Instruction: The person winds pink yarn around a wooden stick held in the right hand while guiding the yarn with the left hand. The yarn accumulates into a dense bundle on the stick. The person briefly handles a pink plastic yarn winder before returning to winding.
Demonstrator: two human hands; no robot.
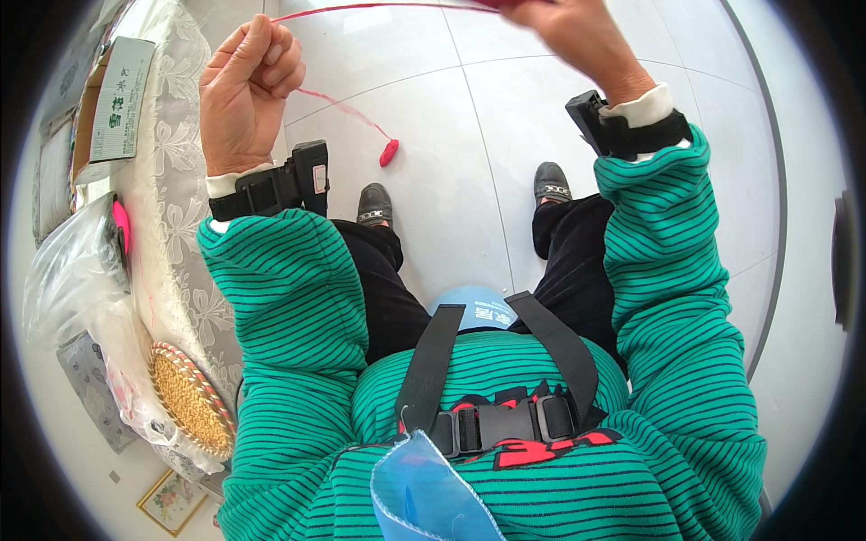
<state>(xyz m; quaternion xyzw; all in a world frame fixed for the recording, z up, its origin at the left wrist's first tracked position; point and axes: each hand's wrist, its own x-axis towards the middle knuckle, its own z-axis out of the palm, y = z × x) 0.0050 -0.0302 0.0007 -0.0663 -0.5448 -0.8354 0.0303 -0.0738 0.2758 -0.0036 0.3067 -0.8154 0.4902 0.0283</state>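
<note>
My left hand (250, 88) pinches a strand of red yarn (379, 5) between thumb and curled fingers at the upper left. The strand runs nearly level across the top to my right hand (575, 40), which is partly cut off by the upper picture edge. In that hand is something dark red, mostly out of view. From below my left hand a second length of red yarn trails to a small wound red bundle (389, 153). Whether that bundle hangs or rests on the floor, I cannot tell.
Left of me, a lace-edged cloth (177, 135) covers a surface holding an open cardboard box (122, 101), clear plastic bags (74, 264) and a round woven basket (189, 399). Below are pale floor tiles (440, 203), my black shoes (374, 204) and a blue seat edge (473, 304).
</note>
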